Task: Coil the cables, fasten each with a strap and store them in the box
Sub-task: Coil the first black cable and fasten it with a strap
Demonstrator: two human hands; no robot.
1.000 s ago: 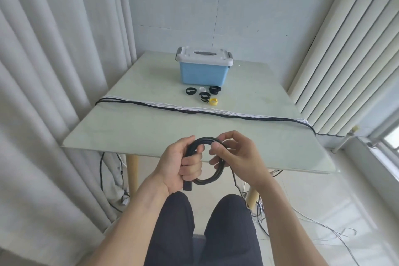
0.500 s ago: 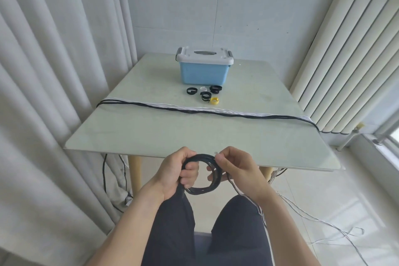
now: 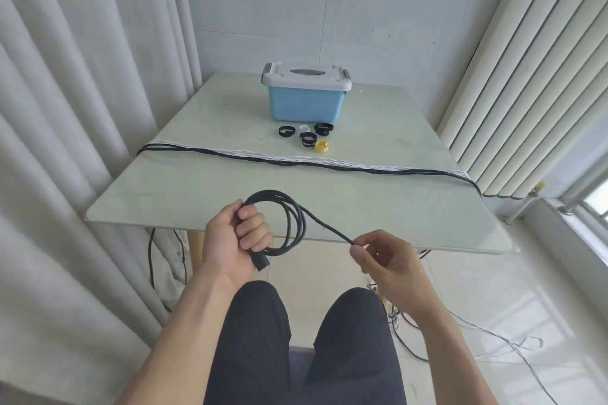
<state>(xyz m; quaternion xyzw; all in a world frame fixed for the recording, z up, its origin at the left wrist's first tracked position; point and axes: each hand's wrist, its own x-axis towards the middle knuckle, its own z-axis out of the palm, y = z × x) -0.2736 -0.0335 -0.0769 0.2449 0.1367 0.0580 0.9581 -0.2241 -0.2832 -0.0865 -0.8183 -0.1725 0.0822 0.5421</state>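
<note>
Step in hand: coiling 1 black cable [image 3: 289,223], judged from how the hands sit. Strapping and boxing not yet reached.

Left hand [image 3: 235,237] is fisted around the gathered loops, thumb over the top; roughly 3 turns show, and the plug end [image 3: 260,262] sticks out below the fist. The coil hangs in front of the near edge of the table [image 3: 204,187], above the person's knees.

Right hand [image 3: 386,258] pinches the free run of the same cable between thumb and forefinger, other fingers loosely curled. The run is drawn fairly straight from coil to pinch; past the pinch it drops behind the hand and cannot be followed.

Remaining cables [image 3: 296,159], black and white, lie in 1 line across the table and hang off both sides. Straps [image 3: 307,135]: 3 black, 1 yellow, 1 whitish, grouped just in front of the blue box [image 3: 304,105], whose white lid [image 3: 306,77] is on.

Next move, my reading: bring the pinched run round onto the left hand's loops as 1 more turn, matching loop size, without loosening the fist. Risk: loops slipping apart if the left grip eases.
</note>
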